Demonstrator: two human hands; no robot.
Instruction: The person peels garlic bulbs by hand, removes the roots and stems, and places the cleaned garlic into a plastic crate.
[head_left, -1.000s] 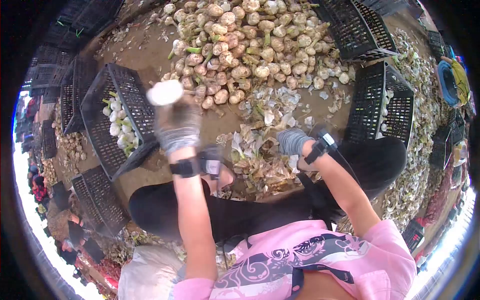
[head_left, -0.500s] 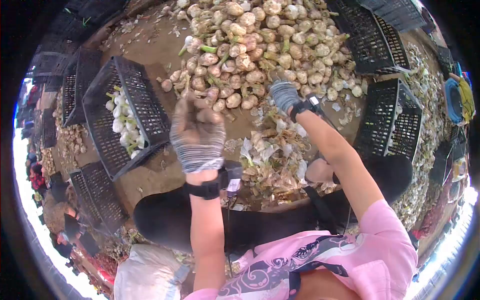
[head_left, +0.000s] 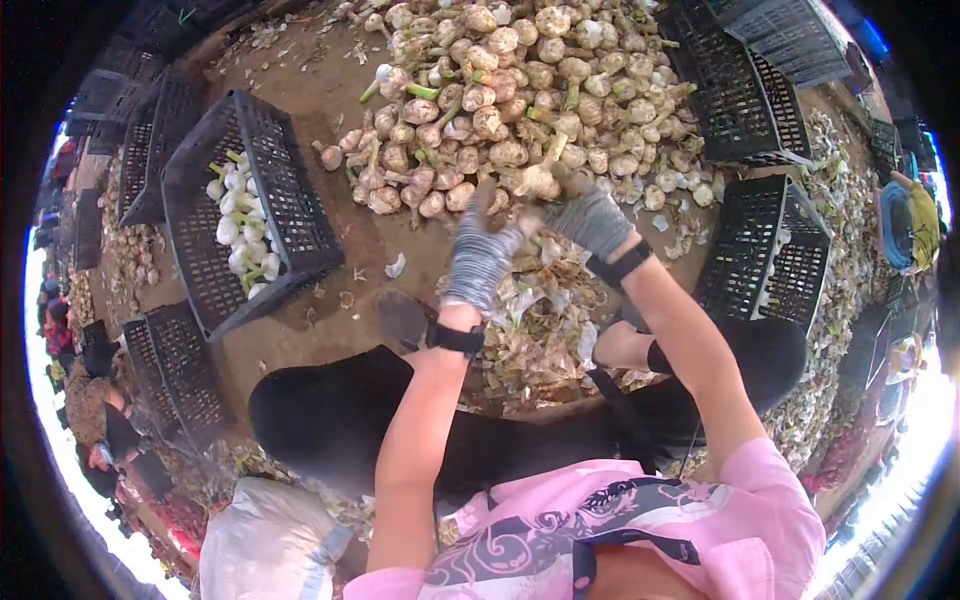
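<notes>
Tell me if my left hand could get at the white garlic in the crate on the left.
Probably yes: the crate's slatted wall stands between the left hand and the white garlic bulbs, but its top looks open, so reaching over should work.

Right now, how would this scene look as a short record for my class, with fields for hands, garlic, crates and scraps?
Left hand: gloved, close to the right hand; grip unclear
Right hand: gloved, at a stemmed bulb; grip unclear
Garlic heap: soiled bulbs, beyond the hands
Left crate: white bulbs inside
Right crate: contents mostly hidden
Scraps: papery skins, between the legs
</notes>
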